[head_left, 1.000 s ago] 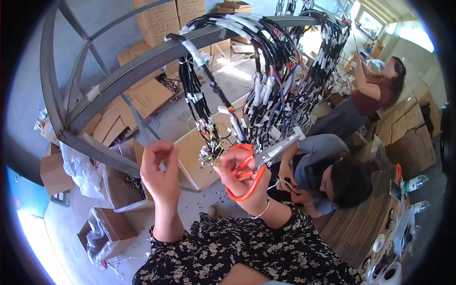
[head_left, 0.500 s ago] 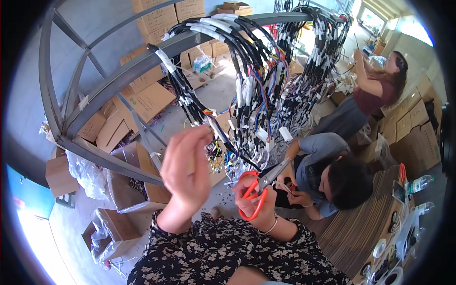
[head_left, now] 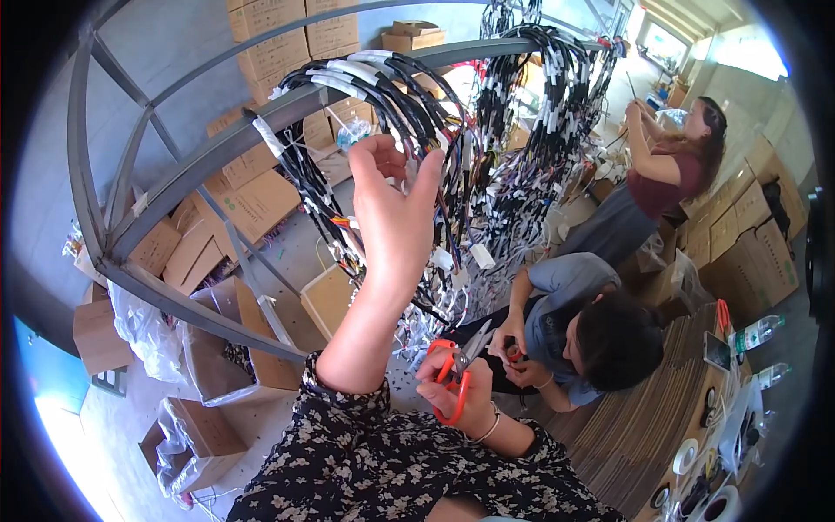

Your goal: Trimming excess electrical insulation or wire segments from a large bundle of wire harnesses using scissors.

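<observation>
Lifts left hand [head_left: 389, 209], half-open, before already-hung wire bundles [head_left: 554, 104], grips scissors [head_left: 462, 358] in right hand [head_left: 477, 412], leaves remaining work unclear.

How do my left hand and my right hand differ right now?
Your left hand is up at the hanging cables; your right hand is lower. Your left hand's thumb and fingers are spread apart; your right hand grips red-handled scissors. Both hands are bare.

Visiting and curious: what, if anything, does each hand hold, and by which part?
Right hand: metal scissors, by their orange-red handles. Left hand, raised before black, white-taped cables: cannot tell whether it grips any.
</observation>
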Available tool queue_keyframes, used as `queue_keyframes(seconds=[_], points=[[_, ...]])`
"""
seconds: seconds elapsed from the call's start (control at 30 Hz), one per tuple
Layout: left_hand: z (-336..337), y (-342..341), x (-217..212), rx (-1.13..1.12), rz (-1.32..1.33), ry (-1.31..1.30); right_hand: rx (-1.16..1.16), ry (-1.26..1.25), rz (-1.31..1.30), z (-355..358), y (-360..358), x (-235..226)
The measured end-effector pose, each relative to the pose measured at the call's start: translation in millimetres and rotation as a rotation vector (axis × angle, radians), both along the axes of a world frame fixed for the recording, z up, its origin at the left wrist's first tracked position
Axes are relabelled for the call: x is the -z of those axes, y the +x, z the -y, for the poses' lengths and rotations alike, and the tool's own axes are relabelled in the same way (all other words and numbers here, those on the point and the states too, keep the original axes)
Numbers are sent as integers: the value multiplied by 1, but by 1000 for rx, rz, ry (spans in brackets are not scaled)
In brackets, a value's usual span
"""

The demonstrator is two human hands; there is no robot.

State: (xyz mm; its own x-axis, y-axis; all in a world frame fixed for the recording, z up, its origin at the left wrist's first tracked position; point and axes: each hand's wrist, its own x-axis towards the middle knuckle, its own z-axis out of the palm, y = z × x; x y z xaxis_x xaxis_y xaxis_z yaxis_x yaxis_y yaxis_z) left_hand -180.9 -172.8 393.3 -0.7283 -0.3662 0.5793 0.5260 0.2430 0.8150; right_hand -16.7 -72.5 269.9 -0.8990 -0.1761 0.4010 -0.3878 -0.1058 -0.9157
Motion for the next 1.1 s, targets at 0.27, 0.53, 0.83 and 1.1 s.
queue_keyframes(seconds=[0.27, 0.53, 0.83, 1.1], points=[[17, 0, 3, 221, -19, 249, 30, -86, -37, -10, 1, -9], [46, 31, -4, 342, 12, 361, 72, -31, -162, -26, -18, -21], [60, 32, 1, 622, 37, 450, 146, 30, -189, -4, -90, -85], [69, 22, 12, 786, 43, 515, 402, 88, -236, 30, -135, -122]])
